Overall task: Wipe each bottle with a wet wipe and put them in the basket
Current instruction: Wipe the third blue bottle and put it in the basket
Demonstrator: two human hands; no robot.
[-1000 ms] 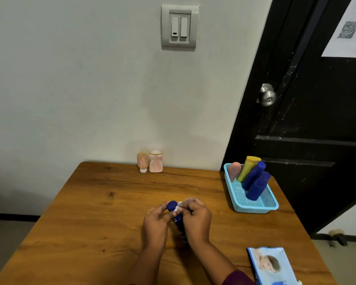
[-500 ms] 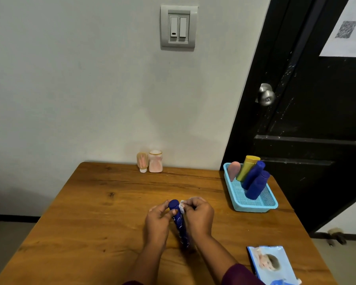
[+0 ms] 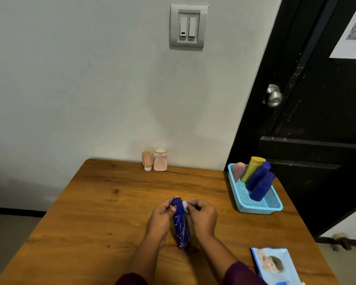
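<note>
A dark blue bottle [image 3: 181, 225] stands tilted on the wooden table [image 3: 103, 204], its base down near me. My left hand [image 3: 162, 219] grips its upper part, thumb by the cap. My right hand [image 3: 202, 217] pinches a small white wet wipe [image 3: 185, 205] against the bottle's neck. The light blue basket [image 3: 257, 205] at the right edge holds a pink bottle [image 3: 238, 170], a yellow bottle [image 3: 252, 168] and two blue bottles [image 3: 261, 185]. By the wall stand a small beige bottle [image 3: 147, 159] and a pink jar-like bottle [image 3: 160, 160].
A wet wipe pack [image 3: 275, 266] with a baby picture lies at the table's near right corner. A black door [image 3: 317, 124] with a metal knob [image 3: 273, 96] stands right behind the basket. A light switch [image 3: 187, 27] is on the wall.
The bottle has come out from between my hands; more of its body shows now. Its base sits lower, toward me, and both hands have stayed at its top end.
</note>
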